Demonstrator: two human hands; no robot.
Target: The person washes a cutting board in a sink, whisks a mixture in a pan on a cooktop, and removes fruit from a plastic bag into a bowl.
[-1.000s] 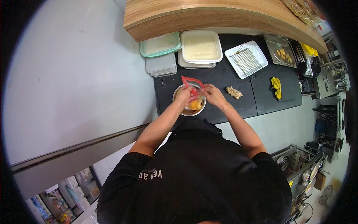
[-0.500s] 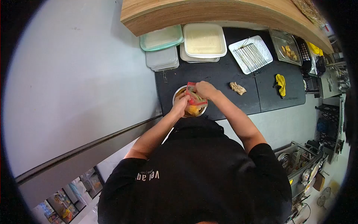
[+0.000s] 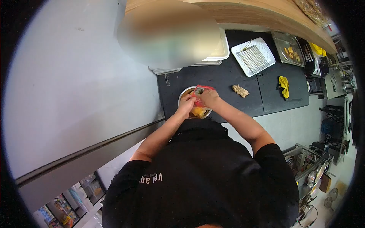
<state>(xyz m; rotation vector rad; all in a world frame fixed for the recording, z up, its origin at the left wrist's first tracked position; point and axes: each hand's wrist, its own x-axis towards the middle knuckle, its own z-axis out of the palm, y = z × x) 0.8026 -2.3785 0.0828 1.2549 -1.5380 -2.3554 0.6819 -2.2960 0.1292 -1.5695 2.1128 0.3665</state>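
Observation:
My left hand [image 3: 185, 106] is closed on the edge of a small clear plastic bag with red trim [image 3: 198, 91], held over a metal bowl [image 3: 180, 98]. Something greenish shows through the bag. My right hand [image 3: 210, 99] is at the bag's opening, fingers bent inward; the fingertips are hidden, and I cannot make out what is between them. Yellow-orange food [image 3: 198, 111] lies in the bowl below both hands. To the right, a crumpled beige lump [image 3: 240, 91] rests on the black table [image 3: 224, 108].
Skewers lie across a white tray [image 3: 269, 52] at the back. Beside it stands a clear container [image 3: 279, 37] with browned pieces inside. A yellow-and-black cloth-like item [image 3: 284, 86] lies farther right. A wooden shelf [image 3: 258, 15] overhangs the back, and a blur covers the stacked lidded containers.
My right hand has moved slightly down and inward at the bag's opening. The bag's red edge is now spread wider. My left hand keeps its hold. The view has shifted slightly.

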